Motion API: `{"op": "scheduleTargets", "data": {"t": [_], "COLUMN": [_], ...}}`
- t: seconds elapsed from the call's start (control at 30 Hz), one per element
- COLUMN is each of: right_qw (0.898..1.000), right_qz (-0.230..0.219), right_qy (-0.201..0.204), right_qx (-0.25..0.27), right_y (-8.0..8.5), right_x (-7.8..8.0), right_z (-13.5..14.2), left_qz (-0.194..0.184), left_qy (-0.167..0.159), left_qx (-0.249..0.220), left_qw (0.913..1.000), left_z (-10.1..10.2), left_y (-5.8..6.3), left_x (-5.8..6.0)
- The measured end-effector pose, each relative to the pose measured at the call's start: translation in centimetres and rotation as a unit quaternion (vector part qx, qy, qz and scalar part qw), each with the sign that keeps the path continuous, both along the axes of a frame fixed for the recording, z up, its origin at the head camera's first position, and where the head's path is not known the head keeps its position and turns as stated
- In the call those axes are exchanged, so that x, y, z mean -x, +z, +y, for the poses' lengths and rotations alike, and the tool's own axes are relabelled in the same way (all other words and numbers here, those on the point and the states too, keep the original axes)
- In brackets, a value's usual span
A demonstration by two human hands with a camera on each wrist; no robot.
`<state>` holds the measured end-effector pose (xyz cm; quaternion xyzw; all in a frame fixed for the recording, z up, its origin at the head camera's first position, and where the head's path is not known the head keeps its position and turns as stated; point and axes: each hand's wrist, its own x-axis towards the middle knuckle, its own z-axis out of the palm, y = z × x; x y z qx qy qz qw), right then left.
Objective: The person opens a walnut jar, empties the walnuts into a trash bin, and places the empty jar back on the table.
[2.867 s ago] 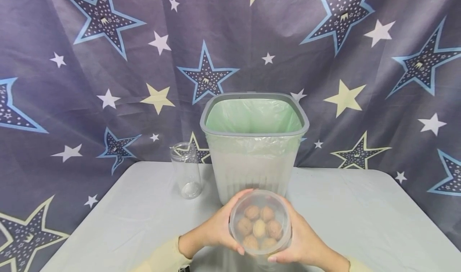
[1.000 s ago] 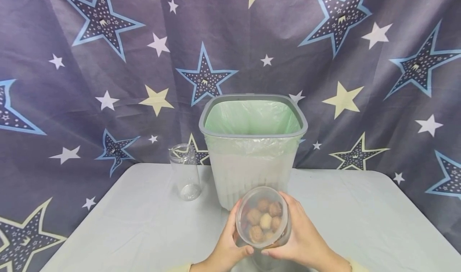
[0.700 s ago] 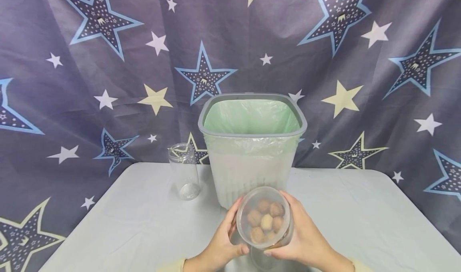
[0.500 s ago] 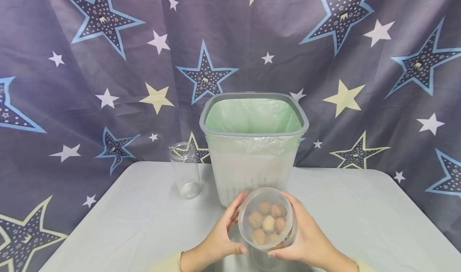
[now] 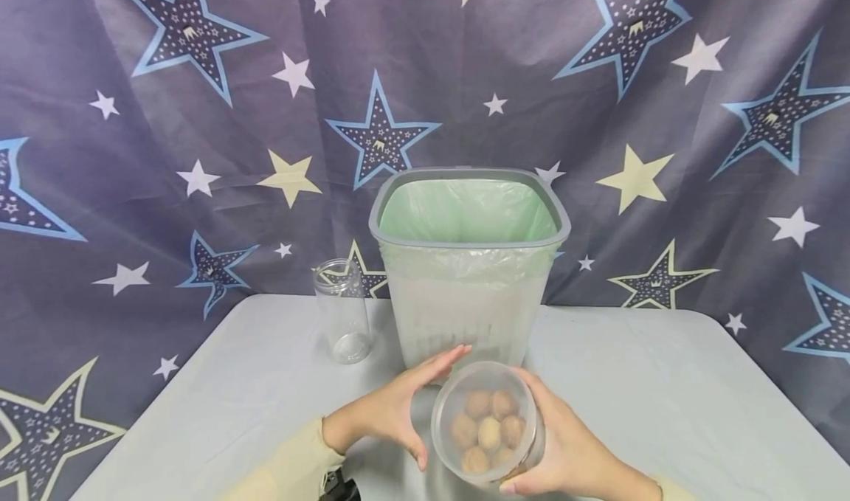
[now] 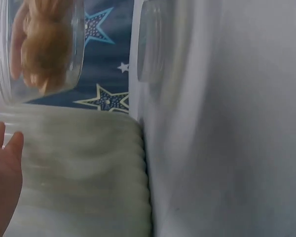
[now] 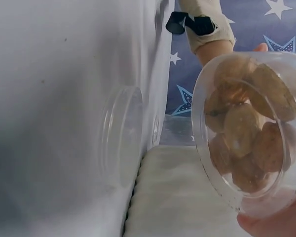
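Observation:
A clear plastic jar (image 5: pixel 488 427) with several walnuts visible through its translucent top is held above the front of the table. My right hand (image 5: pixel 564 438) grips it from the right side, thumb at the near side. To the left of the jar, my left hand (image 5: pixel 398 405) is apart from it, with fingers extended and thumb spread away. The right wrist view shows the jar's underside (image 7: pixel 241 131) with walnuts resting against it. Below the jar, a shallow clear round piece (image 7: pixel 123 136) lies on the table; the jar mostly hides it in the head view.
Behind the hands stands a whitish bin (image 5: pixel 465 294) with a grey rim and a green liner. A clear, uncapped tall jar (image 5: pixel 344 316) stands left of it on the grey-white table (image 5: pixel 637 383). A star-patterned cloth (image 5: pixel 246 147) hangs behind.
My left hand has let go of the jar, moved left and spread its fingers. The jar, still in my right hand, has shifted slightly down in the head view and is less tilted.

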<state>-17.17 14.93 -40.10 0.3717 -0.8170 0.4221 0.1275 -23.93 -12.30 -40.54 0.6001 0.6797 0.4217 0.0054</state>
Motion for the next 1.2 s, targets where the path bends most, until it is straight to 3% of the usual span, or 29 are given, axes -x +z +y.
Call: {"op": "scheduleTargets", "data": {"t": [0.33, 0.57, 0.97, 1.2], "right_qw": [0.996, 0.994, 0.992, 0.991], "right_qz": [-0.029, -0.037, -0.039, -0.041], "right_qy": [0.087, 0.104, 0.118, 0.128], "right_qx": [0.01, -0.008, -0.021, -0.008], "right_y": [0.1, 0.4, 0.5, 0.1], "right_x": [0.3, 0.3, 0.5, 0.4], "right_z": [-0.1, -0.1, 0.3, 0.3], "left_qz": [0.036, 0.044, -0.009, -0.026], "left_qy": [-0.026, -0.055, -0.076, -0.055], "left_qx": [0.044, 0.056, 0.05, 0.042], "left_qw": [0.998, 0.9959, 0.9958, 0.9973], "left_z": [0.0, 0.5, 0.9, 0.8], "left_y": [0.6, 0.8, 0.6, -0.2], "left_x": [1.0, 0.7, 0.3, -0.1]}}
